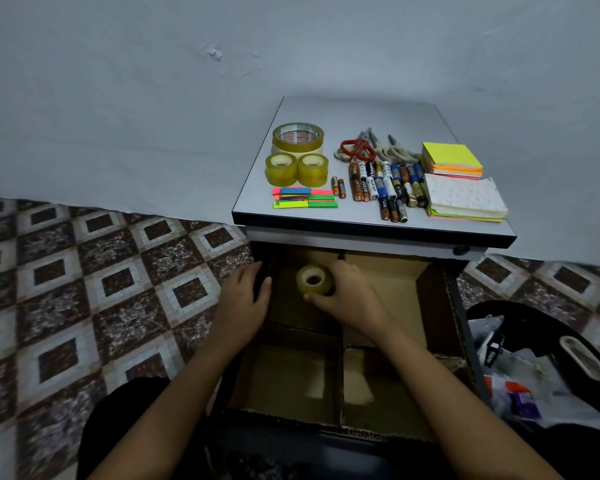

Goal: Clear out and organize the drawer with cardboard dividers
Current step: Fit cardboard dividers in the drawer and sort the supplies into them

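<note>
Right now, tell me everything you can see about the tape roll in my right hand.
The tape roll is small, of glossy yellowish clear tape on a pale core, hole facing up towards the camera. The right hand holds it, thumb below and fingers behind, over the far left compartment of the cardboard-lined drawer. Whether it touches the bottom is unclear.

A single head-worn camera looks forward and steeply down from above the open drawer (343, 341), close enough that both forearms enter from the near edge. The cabinet top (361, 133) lies farther off, just right of centre. The wide lens bends the far wall (153, 98) and patterned floor (84, 289).
</note>
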Demonstrator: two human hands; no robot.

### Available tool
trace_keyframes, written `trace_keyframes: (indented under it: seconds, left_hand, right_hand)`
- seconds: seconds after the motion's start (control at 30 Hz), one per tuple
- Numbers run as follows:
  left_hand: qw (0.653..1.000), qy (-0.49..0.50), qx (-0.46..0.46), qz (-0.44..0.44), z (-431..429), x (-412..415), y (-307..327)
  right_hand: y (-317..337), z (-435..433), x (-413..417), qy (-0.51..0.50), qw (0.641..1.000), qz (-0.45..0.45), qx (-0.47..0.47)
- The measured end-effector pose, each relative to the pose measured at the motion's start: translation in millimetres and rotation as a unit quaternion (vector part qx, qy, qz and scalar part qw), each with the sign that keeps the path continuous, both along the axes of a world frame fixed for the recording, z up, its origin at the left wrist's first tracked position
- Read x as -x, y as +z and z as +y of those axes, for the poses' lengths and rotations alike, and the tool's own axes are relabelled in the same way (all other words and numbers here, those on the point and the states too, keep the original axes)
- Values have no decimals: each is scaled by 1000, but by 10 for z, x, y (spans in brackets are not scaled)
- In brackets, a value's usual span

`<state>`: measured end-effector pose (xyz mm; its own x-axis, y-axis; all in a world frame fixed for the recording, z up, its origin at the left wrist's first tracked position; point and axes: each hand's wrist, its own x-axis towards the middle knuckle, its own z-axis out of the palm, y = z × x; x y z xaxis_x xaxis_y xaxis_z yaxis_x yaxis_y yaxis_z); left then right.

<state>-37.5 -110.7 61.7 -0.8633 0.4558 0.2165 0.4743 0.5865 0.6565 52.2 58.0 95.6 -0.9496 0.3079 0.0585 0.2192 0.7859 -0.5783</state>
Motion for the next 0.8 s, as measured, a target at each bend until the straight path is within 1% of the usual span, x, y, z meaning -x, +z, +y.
trace_keyframes:
  seconds: [0.1, 0.2, 0.3, 0.37, 0.47, 0.7, 0.8]
  left_hand:
    - [996, -7, 15, -87, -34, -31, -166]
    - [994, 1, 2, -114, -47, -7, -238]
    - [993, 7, -4, -118, -66, 14, -258]
    - [992, 8, -6, -124, -71, 6, -261]
    - [991, 7, -16, -131, -78, 6, -273]
    - [992, 24, -22, -126, -60, -7, -263]
    - [991, 22, -28, -127, -62, 3, -274]
  right_hand:
    - [-64, -90, 273, 12, 998, -61, -23]
    - [-162, -165, 461, -15, 994, -95, -46]
    - [-233, -228, 597, -39, 991, -121, -39]
    - [-301, -257, 670, -57, 990, -128, -18]
    - [-419, -276, 759, -84, 988, -133, -13]
    - [-540, -268, 796, -99, 978, -169, -74]
    - [-573, -266, 794, -108, 977, -170, -67]
